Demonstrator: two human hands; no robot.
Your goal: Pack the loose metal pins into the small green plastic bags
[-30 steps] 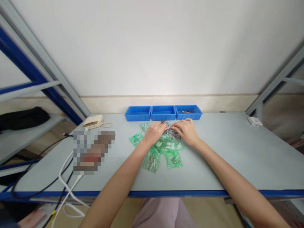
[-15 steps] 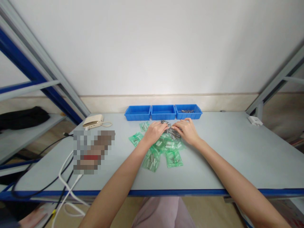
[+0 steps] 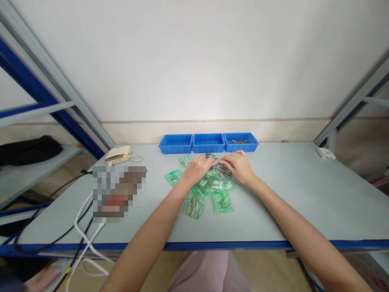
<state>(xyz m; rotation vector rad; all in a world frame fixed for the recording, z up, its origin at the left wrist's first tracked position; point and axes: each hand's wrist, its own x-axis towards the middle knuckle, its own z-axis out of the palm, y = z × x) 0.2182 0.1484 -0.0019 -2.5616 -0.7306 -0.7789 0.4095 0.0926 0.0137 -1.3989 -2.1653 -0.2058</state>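
A loose heap of small, thin metal pieces, like screws or pins (image 3: 224,170), lies on the table between my hands. My left hand (image 3: 197,168) is at the heap's left side, thumb and fingers pinched together. From the right, my right hand (image 3: 240,165) reaches over the heap with its fingertips closed near the left ones. Whatever the fingertips hold is too small to make out. Several green clear bags with metal pieces inside lie below and left of the heap, among them a front-left bag (image 3: 193,205) and a front-right bag (image 3: 222,202).
Behind the heap stand three blue bins: a left bin (image 3: 175,149), a middle bin (image 3: 208,149) and a right bin (image 3: 241,148) with metal pieces inside. A cream-coloured device (image 3: 118,154), a blurred-out object (image 3: 120,194) and white cables (image 3: 80,227) are at left. A white block (image 3: 325,154) lies far right.
Both hands stay at the heap in nearly the same pose. The whole view has shifted very slightly; the bags and bins have not visibly moved.
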